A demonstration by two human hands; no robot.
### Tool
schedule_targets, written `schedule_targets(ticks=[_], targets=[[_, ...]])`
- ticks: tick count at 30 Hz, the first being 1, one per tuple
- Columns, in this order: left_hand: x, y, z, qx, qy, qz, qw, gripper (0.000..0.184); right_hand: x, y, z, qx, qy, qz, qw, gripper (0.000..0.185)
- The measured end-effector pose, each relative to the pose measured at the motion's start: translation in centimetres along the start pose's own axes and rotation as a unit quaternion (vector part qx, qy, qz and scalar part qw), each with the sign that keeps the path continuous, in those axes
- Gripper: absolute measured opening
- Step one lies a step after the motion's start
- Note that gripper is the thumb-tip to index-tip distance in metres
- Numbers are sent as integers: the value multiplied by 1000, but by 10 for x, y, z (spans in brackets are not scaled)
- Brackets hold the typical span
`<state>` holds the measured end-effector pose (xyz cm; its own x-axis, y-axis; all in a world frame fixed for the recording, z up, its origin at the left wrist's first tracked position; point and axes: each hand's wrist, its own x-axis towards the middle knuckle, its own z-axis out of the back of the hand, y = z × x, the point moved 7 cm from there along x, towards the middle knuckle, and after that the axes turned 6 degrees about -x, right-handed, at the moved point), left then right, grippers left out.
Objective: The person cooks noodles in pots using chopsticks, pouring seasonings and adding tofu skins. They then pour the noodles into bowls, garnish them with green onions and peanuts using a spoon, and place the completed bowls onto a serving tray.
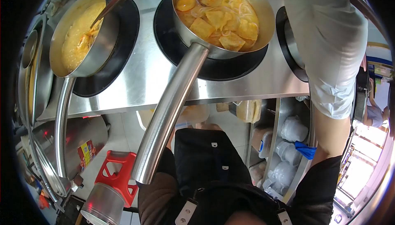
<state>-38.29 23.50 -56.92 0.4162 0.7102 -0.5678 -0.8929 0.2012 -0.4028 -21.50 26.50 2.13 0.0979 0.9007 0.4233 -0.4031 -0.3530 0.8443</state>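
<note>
My right arm, in a white sleeve cover (pixel 325 40), reaches up past the top edge. My right hand is out of view there. No part of my left hand shows; a dark sleeve (pixel 158 188) is at lower left, partly behind a pot handle. Dark chopsticks (pixel 119 1) slant in from the top, their tips at food in the left saucepan (pixel 92 54), which holds yellow, bubbling broth. Whatever holds them is outside the picture. The middle saucepan (pixel 197 38) contains orange soup with noodles, tofu-like pieces (pixel 201 27) and an egg-like round (pixel 185 3). Its long metal handle (pixel 170 110) points toward me.
Both saucepans stand over black round hob plates (pixel 133 32) on a steel counter (pixel 140 77). Another pot (pixel 291 40) is partly behind my sleeve. Below are a red plastic stool (pixel 115 171), a metal pot (pixel 103 204), and shelves with bagged containers (pixel 294 128). Ladles (pixel 31 50) are at far left.
</note>
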Motion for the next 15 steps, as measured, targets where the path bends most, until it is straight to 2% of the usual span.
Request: schedule_targets(ticks=[7,15], targets=[[-25,5,16,-96,-42,-14,994,33,6,5,-10,-1,16,-1,1000,21],[-84,7,63,-251,-95,-38,963,32,19,19,-33,3,53,-2,999,21]])
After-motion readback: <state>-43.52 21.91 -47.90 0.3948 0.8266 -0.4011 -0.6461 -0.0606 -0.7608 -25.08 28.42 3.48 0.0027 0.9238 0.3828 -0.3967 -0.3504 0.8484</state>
